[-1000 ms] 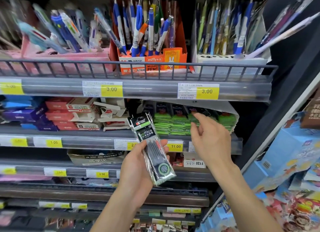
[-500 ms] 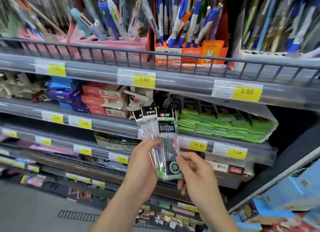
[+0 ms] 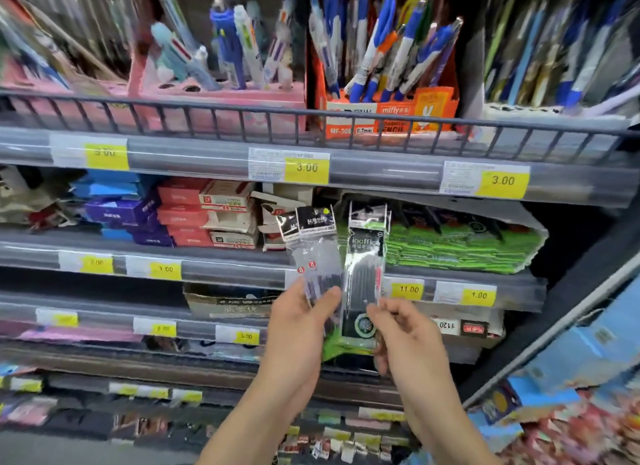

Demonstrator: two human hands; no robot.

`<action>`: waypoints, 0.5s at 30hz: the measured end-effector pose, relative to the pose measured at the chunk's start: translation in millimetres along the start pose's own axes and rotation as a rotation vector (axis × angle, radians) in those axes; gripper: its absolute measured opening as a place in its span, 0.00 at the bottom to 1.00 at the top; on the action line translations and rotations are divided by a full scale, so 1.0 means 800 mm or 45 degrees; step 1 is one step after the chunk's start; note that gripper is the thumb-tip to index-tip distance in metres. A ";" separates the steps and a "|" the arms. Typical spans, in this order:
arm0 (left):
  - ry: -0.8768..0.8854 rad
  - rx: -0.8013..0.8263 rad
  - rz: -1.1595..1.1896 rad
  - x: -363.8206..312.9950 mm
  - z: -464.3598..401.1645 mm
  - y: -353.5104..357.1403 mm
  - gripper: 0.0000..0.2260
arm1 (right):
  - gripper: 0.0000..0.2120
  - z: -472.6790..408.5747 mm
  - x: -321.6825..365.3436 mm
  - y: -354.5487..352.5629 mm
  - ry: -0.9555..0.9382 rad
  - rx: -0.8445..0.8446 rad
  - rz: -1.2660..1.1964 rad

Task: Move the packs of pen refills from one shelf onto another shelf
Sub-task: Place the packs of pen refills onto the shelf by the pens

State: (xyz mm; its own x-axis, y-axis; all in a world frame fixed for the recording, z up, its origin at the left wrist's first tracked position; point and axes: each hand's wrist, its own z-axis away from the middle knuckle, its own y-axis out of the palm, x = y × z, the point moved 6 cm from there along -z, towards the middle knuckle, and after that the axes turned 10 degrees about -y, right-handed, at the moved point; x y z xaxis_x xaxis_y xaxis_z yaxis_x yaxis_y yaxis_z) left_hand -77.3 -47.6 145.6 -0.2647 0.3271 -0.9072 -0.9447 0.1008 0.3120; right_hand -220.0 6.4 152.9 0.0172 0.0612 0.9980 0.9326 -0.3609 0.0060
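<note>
Left hand: the left hand (image 3: 298,329) pinches two clear refill packs (image 3: 317,256) with black header cards, thumb pressed across their lower part, headers fanned apart above the grip
Right hand: the right hand (image 3: 405,336) pinches the black-and-green refill pack (image 3: 365,284) by its lower right edge, fingers curled at the rim; most of the pack stands free above the pinch
Where the packs are: all held in the air in front of the shelf lip (image 3: 221,274), just left of the green stack (image 3: 457,249), none set down yet
Slip risk: glossy sleeves and an edge-only pinch; the tall pack could swing or slide out below the fingers
Fan risk: the left pair is held by one thumb, so either could peel away
Snag risk: header cards stand above both grips and could catch a shelf lip on the way in
</note>
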 end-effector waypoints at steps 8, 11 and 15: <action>-0.263 0.217 0.063 -0.001 -0.009 -0.038 0.09 | 0.07 -0.028 0.027 0.013 0.052 -0.212 0.003; -0.317 0.285 0.113 -0.001 -0.011 -0.038 0.11 | 0.07 -0.044 0.039 0.021 0.037 -0.262 0.079; -0.332 0.307 0.198 -0.007 -0.016 -0.032 0.12 | 0.16 -0.071 0.061 0.033 -0.054 -0.342 0.182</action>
State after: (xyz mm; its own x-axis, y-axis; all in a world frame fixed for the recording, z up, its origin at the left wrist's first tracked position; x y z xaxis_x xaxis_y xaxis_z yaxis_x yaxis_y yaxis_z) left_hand -54.4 -63.7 139.2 -0.3139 0.5806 -0.7512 -0.8164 0.2389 0.5258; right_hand -215.1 -52.8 205.8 0.1619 0.0289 0.9864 0.7911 -0.6013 -0.1122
